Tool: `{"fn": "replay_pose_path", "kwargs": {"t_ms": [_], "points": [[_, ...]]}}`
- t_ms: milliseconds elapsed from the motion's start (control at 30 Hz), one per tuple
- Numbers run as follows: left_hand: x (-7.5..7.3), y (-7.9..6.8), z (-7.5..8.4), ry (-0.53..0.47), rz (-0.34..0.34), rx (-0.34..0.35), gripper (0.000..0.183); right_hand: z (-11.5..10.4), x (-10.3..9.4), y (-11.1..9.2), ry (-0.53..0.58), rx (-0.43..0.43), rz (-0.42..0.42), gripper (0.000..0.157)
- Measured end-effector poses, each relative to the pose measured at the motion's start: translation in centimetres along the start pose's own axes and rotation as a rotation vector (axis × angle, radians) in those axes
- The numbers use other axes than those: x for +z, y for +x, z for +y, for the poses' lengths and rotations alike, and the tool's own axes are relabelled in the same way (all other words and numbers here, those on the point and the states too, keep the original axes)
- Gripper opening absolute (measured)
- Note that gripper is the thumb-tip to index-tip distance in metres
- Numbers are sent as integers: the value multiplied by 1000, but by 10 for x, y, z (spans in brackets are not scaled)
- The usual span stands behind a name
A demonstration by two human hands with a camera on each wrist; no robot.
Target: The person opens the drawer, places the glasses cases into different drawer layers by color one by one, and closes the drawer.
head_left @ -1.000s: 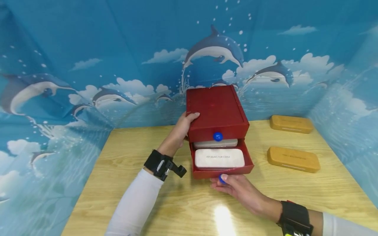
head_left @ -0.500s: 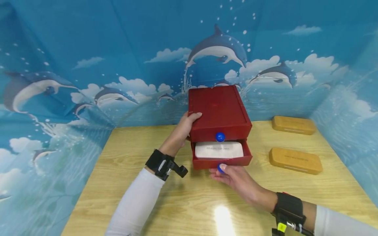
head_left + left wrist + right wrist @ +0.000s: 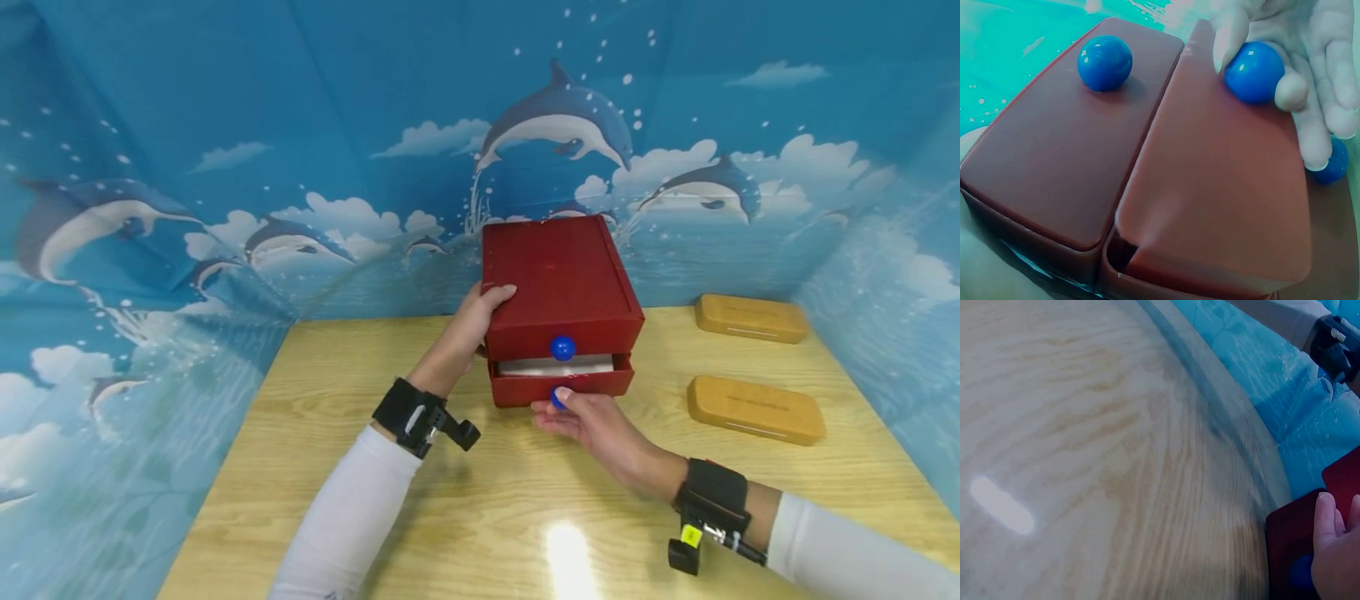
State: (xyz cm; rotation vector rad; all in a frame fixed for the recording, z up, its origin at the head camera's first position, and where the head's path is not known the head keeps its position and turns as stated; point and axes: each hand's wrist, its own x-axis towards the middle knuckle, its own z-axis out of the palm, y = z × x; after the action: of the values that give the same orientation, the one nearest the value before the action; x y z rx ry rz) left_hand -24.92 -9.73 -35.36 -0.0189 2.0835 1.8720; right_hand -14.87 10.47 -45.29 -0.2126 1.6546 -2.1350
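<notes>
A red drawer box (image 3: 555, 271) stands against the backdrop. My left hand (image 3: 468, 325) holds its left side, thumb over the top edge; the other fingers are mostly hidden. The drawer below the top one (image 3: 600, 385) is slightly pulled out, with a strip of a white case (image 3: 525, 367) showing inside. With thumb and fingers, my right hand (image 3: 600, 425) pinches this drawer's blue knob (image 3: 1255, 72). The top drawer, with its own blue knob (image 3: 562, 348), is closed. In the left wrist view, another blue knob (image 3: 1332, 162) shows partly behind my right fingers, on a third drawer front.
Two mustard-yellow cases (image 3: 756, 408) lie on the right of the wooden table (image 3: 465, 533), one behind the other. A blue dolphin-print cloth (image 3: 375, 108) encloses the back and sides.
My right hand has pushed the drawer inward by its knob, so the white case inside has mostly slid out of sight. My left hand has stayed on the box.
</notes>
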Motion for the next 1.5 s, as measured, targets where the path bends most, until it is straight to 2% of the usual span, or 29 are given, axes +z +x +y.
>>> {"fn": "replay_pose_path", "kwargs": {"t_ms": [167,500,833,1100,1367,1500], "points": [[-1,0,0,10,2,7,62,-2,-3,7,-15,-8,-8,54],[0,1,-1,16,-2,18,59,-5,-5,20,12,8,28,53],[-1,0,-1,22,7,8,62,-9,-5,22,32,16,13,53],[0,2,-3,20,-11,3,61,-7,-8,22,44,57,43,57],[0,1,-2,9,-2,9,62,-2,-15,13,-57,70,15,59],[-1,1,-2,-1,-11,11,63,0,-21,8,-107,99,47,56]]}}
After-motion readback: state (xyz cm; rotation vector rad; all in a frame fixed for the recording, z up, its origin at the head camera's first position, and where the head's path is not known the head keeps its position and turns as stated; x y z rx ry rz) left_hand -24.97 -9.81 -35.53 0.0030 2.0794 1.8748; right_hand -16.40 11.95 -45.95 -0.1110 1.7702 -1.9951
